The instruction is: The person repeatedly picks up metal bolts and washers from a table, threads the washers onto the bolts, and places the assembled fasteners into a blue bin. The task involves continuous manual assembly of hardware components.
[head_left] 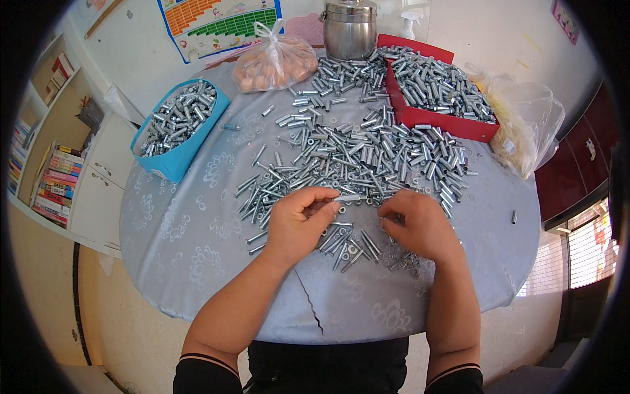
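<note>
My left hand (303, 222) is closed, thumb against fingers, on a silvery bolt with a metal sleeve (350, 197), which points to the right. To its right, my right hand (417, 222) is curled with fingertips together; whatever is in them, if anything, is hidden. Both hands are at the near side of a wide heap of loose metal sleeves (380, 154). Long bolts (289, 178) lie mostly on the heap's left. Nearer to me, between my forearms, are several more bolts (338, 246), with small nuts and washers scattered among them.
A blue box (176, 161) full of metal parts stands at the left, a red box (453, 128) of parts at the far right. A tied bag of eggs (274, 62), a steel pot (351, 33) and a clear plastic bag (528, 131) stand along the table's (197, 276) back.
</note>
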A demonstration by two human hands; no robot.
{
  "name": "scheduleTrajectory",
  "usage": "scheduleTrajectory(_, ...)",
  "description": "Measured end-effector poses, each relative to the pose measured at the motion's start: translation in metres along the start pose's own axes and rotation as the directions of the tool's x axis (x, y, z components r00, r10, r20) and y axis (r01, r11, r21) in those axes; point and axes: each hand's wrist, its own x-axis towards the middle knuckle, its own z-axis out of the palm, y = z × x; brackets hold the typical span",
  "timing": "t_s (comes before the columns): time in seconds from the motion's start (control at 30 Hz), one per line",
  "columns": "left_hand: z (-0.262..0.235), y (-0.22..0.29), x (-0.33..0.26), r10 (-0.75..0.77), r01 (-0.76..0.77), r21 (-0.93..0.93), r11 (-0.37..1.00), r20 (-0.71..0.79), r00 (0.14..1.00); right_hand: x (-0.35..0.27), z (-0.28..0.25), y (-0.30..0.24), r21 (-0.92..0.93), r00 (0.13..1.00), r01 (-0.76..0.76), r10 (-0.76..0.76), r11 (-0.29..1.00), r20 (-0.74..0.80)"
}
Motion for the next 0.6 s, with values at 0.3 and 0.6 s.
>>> scheduleTrajectory(0.3, 0.0011, 0.0041, -0.0016, 0.007, -0.007, 0.006, 1.000, 0.035, 0.999, -0.0057, -0.0018, 0.0054, -0.100, 0.988, 0.112, -0.100, 0.989, 0.117)
scheduleTrajectory(0.6, 0.0018, -0.0002, -0.0021, -0.022, 0.024, -0.133, 0.991, 0.015, 1.000, -0.0018, 0.0008, -0.0013, 0.058, 0.995, -0.052, 0.047, 0.997, 0.088)
